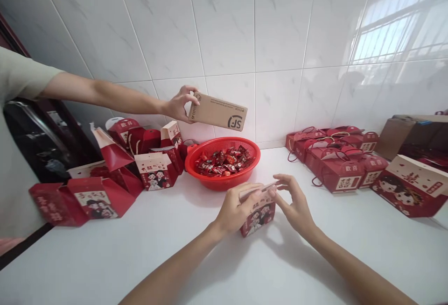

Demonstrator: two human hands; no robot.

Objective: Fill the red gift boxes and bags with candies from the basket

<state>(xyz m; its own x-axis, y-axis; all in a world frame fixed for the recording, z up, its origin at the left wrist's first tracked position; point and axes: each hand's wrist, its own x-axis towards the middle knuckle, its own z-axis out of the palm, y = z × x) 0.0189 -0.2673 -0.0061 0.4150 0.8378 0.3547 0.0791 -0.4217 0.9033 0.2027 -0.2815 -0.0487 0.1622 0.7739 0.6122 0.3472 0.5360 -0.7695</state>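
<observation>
A small red-and-cream gift box (259,218) printed with a cartoon couple stands on the white table between my hands. My left hand (238,207) wraps around its left side and upper edge, with the thumb on the front. At the top right corner, my right hand (292,200) pinches the upper flap edge between thumb and fingers. Just behind the box sits a red plastic basket (224,184) holding many wrapped candies (227,160). The back of the gift box is hidden from view.
Another person's hand (182,104) holds a brown cardboard box (219,111) above the basket. Several red gift boxes (101,200) crowd the left side. Closed red boxes with cords (336,167) stand in rows at right, near a large open carton (395,137). A tiled wall (280,99) borders the table.
</observation>
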